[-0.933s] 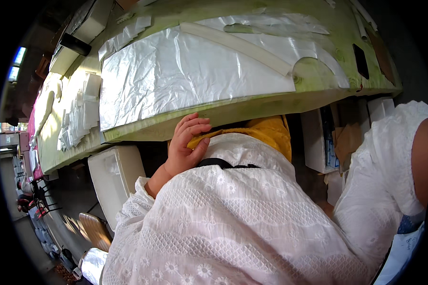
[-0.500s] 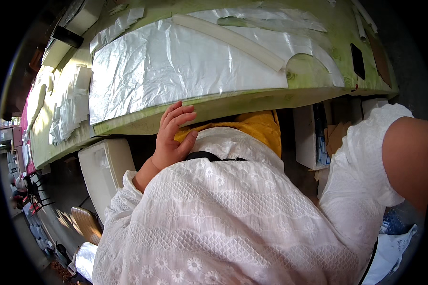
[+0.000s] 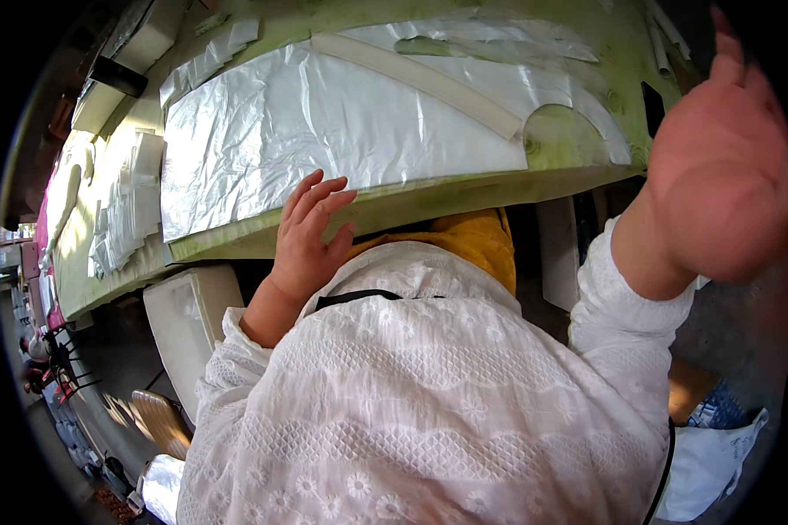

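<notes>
My left hand point(image 3: 311, 232) hovers at the near edge of the green-covered table point(image 3: 411, 208), its fingers loosely spread and holding nothing. Close to the camera at the right, my right hand point(image 3: 727, 166) is raised and a little blurred, with its fingers stretched upward and nothing seen in it. On the table lies a large shiny, crinkled clear plastic sheet point(image 3: 263, 131). A long off-white strip or tube point(image 3: 420, 79) rests slantwise across it. A curved cutout at the sheet's right end shows the green cover. Part of a dark phone point(image 3: 652, 108) shows beside my right hand, which hides the rest.
Overlapping flat plastic pieces point(image 3: 131, 197) lie at the table's left, below a black cylinder point(image 3: 119, 76). Thin white tubes point(image 3: 658, 48) are at the far right. A white box point(image 3: 193, 324) stands under the left edge, and a white bag point(image 3: 709, 464) sits at the lower right.
My right hand has come up into view at the right, covering part of the phone and table edge. My left hand has shifted slightly left and up, fingers still apart.
</notes>
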Demonstrator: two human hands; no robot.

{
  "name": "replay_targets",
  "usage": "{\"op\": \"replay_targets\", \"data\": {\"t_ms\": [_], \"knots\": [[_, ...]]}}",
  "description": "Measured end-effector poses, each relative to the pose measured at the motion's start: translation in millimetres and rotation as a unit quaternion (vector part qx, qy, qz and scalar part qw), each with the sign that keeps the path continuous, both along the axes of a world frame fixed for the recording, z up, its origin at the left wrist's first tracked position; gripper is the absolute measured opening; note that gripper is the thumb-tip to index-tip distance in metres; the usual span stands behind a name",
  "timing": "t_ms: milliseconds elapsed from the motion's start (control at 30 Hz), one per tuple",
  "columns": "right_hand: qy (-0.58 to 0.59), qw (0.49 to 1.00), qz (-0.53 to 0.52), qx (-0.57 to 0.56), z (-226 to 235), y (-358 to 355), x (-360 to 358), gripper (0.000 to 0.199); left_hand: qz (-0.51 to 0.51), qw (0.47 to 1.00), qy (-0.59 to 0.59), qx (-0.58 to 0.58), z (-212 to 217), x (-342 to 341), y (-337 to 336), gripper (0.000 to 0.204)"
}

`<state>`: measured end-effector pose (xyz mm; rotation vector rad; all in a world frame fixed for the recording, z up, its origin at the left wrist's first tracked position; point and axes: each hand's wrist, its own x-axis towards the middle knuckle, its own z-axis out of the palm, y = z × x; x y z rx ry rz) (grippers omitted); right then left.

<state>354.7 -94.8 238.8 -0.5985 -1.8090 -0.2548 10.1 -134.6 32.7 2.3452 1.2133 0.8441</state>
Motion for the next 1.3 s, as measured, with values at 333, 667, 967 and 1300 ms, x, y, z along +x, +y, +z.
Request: {"op": "replay_targets", "data": {"t_ms": [333, 667, 967, 1300], "knots": [[-0.187, 0.888, -0.241, -0.343, -206, 38, -11, 0.052, 0.17, 0.944, 0.276, -0.052, -20, -54, 68, 0.063], [-0.023, 0.866, -0.133, -0.481, -196, -37, -55, 0.059, 0.184, 0.946, 0.26, -0.065, -23, -49, 64, 0.065], [0.062, 0.824, -0.051, -0.561, -221, -56, -91, 0.059, 0.184, 0.942, 0.276, -0.043, -27, -50, 65, 0.067], [0.076, 0.87, -0.356, -0.333, -242, -1, 42, 0.061, 0.133, 0.985, 0.09, 0.067, -24, -45, 57, 0.057]]}}
